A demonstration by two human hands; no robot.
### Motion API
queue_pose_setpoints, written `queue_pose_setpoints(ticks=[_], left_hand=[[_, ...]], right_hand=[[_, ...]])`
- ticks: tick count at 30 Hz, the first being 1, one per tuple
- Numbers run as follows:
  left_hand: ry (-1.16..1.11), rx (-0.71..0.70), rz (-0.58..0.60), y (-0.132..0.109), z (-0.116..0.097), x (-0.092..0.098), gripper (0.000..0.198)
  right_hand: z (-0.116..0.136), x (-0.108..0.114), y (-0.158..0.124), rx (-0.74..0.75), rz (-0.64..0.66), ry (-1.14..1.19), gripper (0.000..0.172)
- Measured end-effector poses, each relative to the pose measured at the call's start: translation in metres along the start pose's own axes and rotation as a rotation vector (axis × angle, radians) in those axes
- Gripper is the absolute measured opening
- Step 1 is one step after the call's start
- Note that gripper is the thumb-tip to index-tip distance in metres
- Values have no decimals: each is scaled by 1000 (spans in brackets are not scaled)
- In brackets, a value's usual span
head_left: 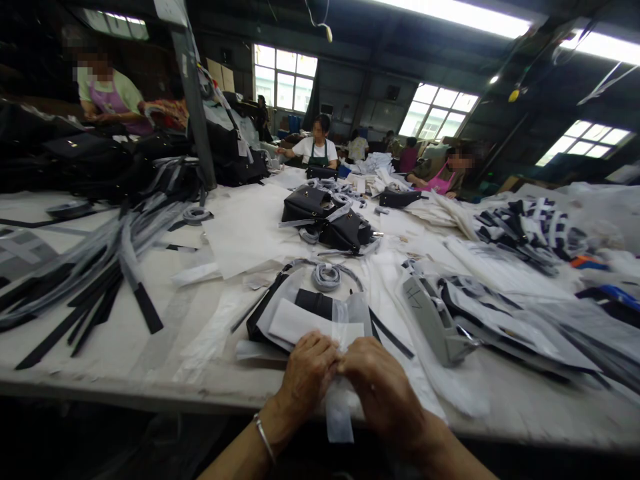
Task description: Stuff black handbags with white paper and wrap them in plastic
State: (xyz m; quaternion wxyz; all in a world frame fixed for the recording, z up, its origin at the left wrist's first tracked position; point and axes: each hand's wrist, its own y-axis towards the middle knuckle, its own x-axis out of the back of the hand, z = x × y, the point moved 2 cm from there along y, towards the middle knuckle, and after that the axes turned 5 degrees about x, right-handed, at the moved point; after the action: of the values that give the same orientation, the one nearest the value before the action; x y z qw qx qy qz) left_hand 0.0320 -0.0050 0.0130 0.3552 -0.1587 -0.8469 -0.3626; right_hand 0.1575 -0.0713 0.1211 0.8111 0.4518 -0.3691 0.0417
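Observation:
My left hand point(306, 375) and my right hand point(381, 387) meet at the near table edge, fingers curled together on a clear plastic strip point(339, 412) that hangs down between them. Just beyond the knuckles lies a black bag part point(314, 303) wrapped in white paper and clear film. A coiled grey strap point(327, 275) rests behind it. A silver bangle circles my left wrist.
A grey tape dispenser point(436, 319) stands right of my hands. Black straps point(75, 293) fan out at the left. Black handbags point(325, 217) sit mid-table, striped fabric point(525, 230) at the right. Several other people work at the far end of the white table point(525, 407).

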Motion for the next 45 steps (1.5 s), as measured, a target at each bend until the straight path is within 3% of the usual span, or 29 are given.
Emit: queue_pose_setpoints(ticks=[1, 3, 5, 7, 10, 13, 19, 23, 28, 32, 36, 39, 42, 45], left_hand=[[2, -2, 3, 0, 0, 1, 16], [-1, -3, 7, 0, 0, 1, 17], [-6, 1, 5, 0, 0, 1, 16], [-12, 6, 5, 0, 0, 1, 15], [-17, 5, 12, 0, 0, 1, 15], [-11, 0, 19, 0, 1, 1, 13], [0, -10, 3, -1, 2, -2, 9], [6, -21, -10, 0, 2, -2, 15], [-51, -53, 59, 0, 0, 15, 27], [-146, -17, 127, -2, 2, 23, 42], [-51, -7, -15, -2, 2, 14, 25], [16, 14, -87, 0, 0, 4, 10], [65, 53, -112, 2, -2, -1, 9], [112, 74, -138, 4, -3, -5, 11]], right_hand=[[-3, 10, 3, -50, 6, -15, 14], [-5, 24, -1, -84, 154, -56, 7], [-3, 26, -17, -18, 391, -93, 18], [1, 16, -42, 89, 519, -182, 27], [1, -12, -78, 197, 464, -420, 30], [-7, -36, -97, 169, 340, -521, 32], [-13, -37, -78, 213, 209, -410, 31], [-17, -26, -52, 92, 185, -323, 30], [-29, -22, -34, 10, 161, -207, 28], [-44, -23, -34, -101, 323, -271, 22], [-59, -21, -33, -262, 464, -283, 14], [-73, -18, -29, -496, 508, -230, 12], [-83, -16, -23, -675, 503, -114, 17], [-89, -16, -21, -757, 422, 3, 20]])
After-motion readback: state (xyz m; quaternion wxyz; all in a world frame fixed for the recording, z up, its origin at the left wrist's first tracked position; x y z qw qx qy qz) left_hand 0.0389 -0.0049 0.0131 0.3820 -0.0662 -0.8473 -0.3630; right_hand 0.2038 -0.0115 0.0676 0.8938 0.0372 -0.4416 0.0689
